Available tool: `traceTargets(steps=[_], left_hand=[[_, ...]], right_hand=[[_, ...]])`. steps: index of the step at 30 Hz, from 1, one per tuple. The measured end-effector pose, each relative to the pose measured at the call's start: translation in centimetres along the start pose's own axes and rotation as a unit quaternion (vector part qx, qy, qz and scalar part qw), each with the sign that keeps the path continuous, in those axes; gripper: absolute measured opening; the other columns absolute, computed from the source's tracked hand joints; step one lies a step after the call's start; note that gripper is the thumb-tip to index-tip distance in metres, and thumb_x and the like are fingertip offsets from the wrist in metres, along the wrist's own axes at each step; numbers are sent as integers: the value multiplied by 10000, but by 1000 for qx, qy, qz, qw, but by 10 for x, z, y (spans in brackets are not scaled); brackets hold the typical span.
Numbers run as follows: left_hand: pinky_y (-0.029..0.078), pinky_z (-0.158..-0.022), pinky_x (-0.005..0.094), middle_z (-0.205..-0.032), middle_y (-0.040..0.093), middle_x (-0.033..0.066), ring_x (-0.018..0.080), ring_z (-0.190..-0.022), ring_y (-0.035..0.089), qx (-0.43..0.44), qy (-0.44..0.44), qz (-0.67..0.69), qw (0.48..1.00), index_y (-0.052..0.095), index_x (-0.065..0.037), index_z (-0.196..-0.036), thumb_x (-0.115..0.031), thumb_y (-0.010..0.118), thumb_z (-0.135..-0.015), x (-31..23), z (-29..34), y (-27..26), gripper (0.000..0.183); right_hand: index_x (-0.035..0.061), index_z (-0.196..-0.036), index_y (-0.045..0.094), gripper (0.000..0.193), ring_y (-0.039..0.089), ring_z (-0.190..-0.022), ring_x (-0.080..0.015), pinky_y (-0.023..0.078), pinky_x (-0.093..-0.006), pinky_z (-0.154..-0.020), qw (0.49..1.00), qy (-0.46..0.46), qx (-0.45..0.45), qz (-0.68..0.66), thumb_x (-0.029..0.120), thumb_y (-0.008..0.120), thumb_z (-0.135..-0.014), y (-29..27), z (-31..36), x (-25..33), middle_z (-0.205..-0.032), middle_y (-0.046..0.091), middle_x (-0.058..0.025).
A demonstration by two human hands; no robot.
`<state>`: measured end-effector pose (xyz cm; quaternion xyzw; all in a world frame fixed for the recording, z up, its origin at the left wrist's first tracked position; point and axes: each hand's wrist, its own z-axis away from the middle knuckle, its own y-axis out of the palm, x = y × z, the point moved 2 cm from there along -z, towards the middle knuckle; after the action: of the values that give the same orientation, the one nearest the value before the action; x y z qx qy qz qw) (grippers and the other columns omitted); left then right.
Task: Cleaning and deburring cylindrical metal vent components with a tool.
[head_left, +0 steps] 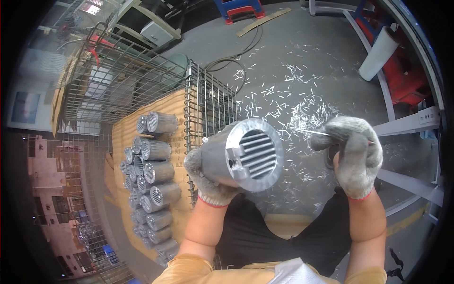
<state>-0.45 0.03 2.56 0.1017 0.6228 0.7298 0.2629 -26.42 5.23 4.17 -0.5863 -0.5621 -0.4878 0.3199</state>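
My left hand (210,177), in a grey knit glove, grips a silvery metal cylinder (253,155) from its left side and below. The cylinder's open end is tilted up, showing parallel metal fins inside a thick ring with a small notched boss on its left. My right hand (352,151), gloved too, is closed on a thin metal rod (305,130) whose free end points left toward the cylinder, apart from it. Most of the rod's rear is hidden by the fingers.
Several similar metal cylinders (158,173) lie stacked on cardboard (135,118) inside a wire cage (189,102) at my left. Metal slivers (312,113) litter the grey floor. At the right are a white roll (378,54) and a metal frame (409,122); a blue-red stool (240,10) stands at the back.
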Motion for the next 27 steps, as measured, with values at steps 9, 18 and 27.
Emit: traceTargets(steps=[9,18,27], left_hand=[[608,-990,459,-1302,630,261,353,-1157,680,-12,54,-353,934,453,105,-1410,-789,714,-676,1,-10,4,1186],[632,-944,456,-1256,641,268,358,-1106,699,19,35,-406,913,457,129,-1381,-788,771,-687,3,-9,-3,1192],[627,-940,432,-1241,643,251,336,-1084,699,17,89,-304,948,477,116,-1376,-729,766,-715,10,-8,-5,1111]], right_hand=[[-29,-1000,745,465,757,-851,-283,618,-362,-713,996,-77,28,-35,422,635,-1034,7,3,8,-883,756,-169],[2,-995,694,120,748,-747,-285,608,-358,-725,945,-198,136,223,70,631,-919,7,-4,19,-857,747,-114],[-15,-1015,677,319,718,-702,-228,599,-342,-631,988,-39,-5,-151,296,623,-1060,11,6,-2,-856,724,-143]])
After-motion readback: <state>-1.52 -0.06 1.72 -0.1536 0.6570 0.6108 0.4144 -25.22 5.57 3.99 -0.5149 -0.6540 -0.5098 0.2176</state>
